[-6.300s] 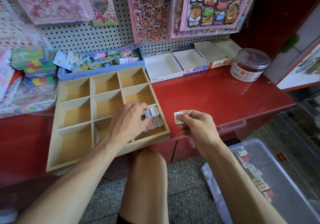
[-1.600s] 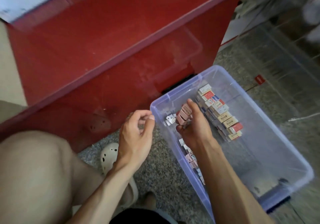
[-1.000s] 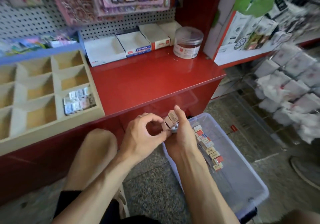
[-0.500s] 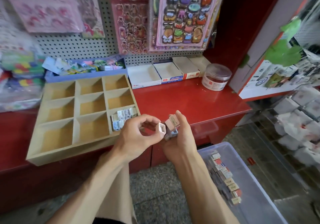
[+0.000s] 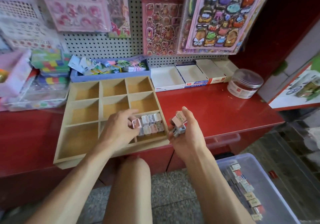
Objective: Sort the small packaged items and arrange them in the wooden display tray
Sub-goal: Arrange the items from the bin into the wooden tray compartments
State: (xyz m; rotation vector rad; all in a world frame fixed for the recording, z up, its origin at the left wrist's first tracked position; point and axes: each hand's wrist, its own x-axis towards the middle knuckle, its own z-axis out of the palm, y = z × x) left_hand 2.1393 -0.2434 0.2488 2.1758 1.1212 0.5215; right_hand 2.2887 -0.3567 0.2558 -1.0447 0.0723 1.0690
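Head view: we've filled part of one wooden tray [image 5: 110,153] compartment; our left hand [image 5: 119,128] pinches a packet [image 5: 136,123] above it, our right hand [image 5: 186,133] grips several packets [image 5: 178,124], more wait in the bin [image 5: 259,189].

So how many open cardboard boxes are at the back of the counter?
4 boxes, side by side below the pegboard, between the wooden tray and the clear jar; none looks hidden.

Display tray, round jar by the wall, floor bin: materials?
Display tray: looks like light unfinished wood or plywood, matte, pale cut edges on the dividers.
Round jar: clear, glossy plastic by the look; glass is possible.
Floor bin: translucent bluish plastic, contents showing through the wall.
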